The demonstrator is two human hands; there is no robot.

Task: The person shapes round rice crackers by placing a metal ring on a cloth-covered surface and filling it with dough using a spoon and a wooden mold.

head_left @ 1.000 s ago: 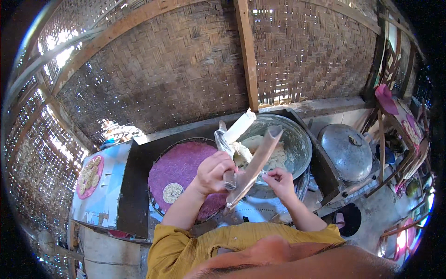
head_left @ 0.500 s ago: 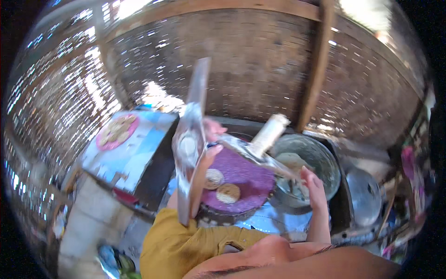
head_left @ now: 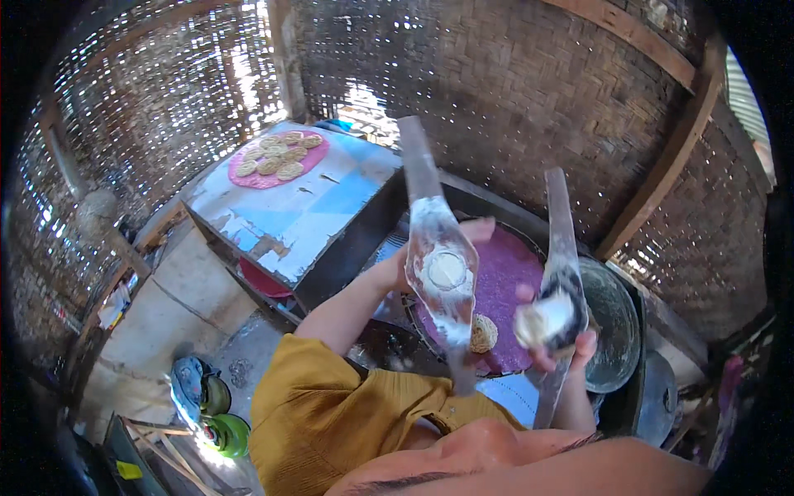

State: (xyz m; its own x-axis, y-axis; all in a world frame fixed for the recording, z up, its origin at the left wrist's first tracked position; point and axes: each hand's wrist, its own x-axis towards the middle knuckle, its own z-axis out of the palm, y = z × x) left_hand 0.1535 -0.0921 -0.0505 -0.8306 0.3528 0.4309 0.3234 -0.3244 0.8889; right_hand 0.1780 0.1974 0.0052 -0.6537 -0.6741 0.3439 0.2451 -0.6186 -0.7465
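My left hand (head_left: pixel 399 266) is closed round a paddle-shaped wooden board (head_left: pixel 428 215) from behind, some of its fingers stretched past the board's far side. A pale round well, dusted white, sits in the middle of this board. In my right hand (head_left: pixel 582 350) is a second long wooden board (head_left: pixel 562 236), from which a thick whitish cylinder (head_left: pixel 543 321) sticks out. The two boards stand upright side by side, apart from each other, like the halves of a hand press. Below them, a round lattice of dough strands (head_left: pixel 484 333) lies on a round purple mat (head_left: pixel 514 260).
Right of the mat stands a large grey basin (head_left: pixel 619 351), with a metal lid (head_left: pixel 657 397) beside it. On the blue-white table (head_left: pixel 285 236) at left lies a pink round mat (head_left: pixel 242 181) with several dough rounds. A woven wall (head_left: pixel 496 91) rises behind. A green object (head_left: pixel 227 434) is on the floor.
The right board has swung from slanting across the basin to upright beside the left one. The view has turned left. One of two dough rounds on the purple mat is now hidden.
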